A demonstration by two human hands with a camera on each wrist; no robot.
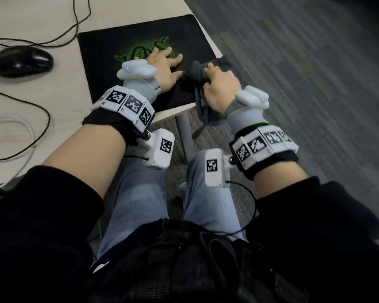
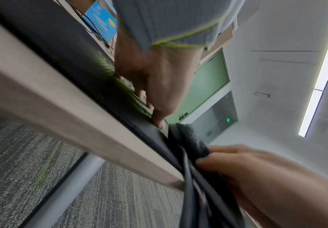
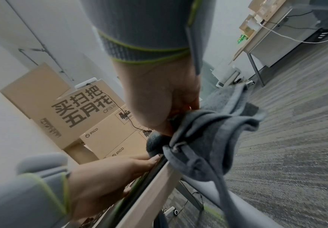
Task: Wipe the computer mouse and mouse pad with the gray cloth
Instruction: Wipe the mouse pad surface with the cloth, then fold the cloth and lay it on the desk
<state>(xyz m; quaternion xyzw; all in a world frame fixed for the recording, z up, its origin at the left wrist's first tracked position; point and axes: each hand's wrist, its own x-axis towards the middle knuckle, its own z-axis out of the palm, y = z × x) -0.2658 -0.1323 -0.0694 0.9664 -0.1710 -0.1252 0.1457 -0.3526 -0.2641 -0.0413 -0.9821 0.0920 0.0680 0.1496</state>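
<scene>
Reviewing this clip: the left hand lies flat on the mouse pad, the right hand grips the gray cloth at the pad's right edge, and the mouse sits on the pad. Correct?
Not quite. The mouse sits off the mouse pad, on the desk to its left, as the head view shows. The rest holds: the left hand lies flat on the pad and the right hand grips the gray cloth at the pad's right edge.

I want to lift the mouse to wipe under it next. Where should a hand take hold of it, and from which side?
Judging from the head view, grip the mouse across its two long sides, thumb on one and fingers on the other, coming down from above. It lies flat on the desk, left of the pad, its rounded back up and its cable leaving one end, so the sides are free. The left hand is nearer.
</scene>
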